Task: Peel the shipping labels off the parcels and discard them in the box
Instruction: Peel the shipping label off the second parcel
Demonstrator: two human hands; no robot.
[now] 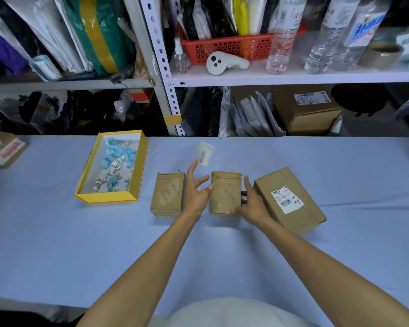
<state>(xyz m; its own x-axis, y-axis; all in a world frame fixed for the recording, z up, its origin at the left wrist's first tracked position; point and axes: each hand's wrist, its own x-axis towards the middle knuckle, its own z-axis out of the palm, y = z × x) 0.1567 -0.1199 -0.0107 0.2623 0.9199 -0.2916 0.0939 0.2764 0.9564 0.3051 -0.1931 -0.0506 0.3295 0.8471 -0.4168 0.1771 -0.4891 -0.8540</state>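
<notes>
Spread-fingered, left hand (196,193) touches the peeled white paper label (205,153) with 1 fingertip; right hand (252,205) grips the middle brown cardboard parcel (226,193). Best shake the label off over the open yellow cardboard box (106,198), well left of that fingertip.

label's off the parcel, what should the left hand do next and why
Probably swing the left hand over to the yellow box and drop the label in: it is blurred just above that hand, clear of the middle parcel that the right hand grips.
</notes>
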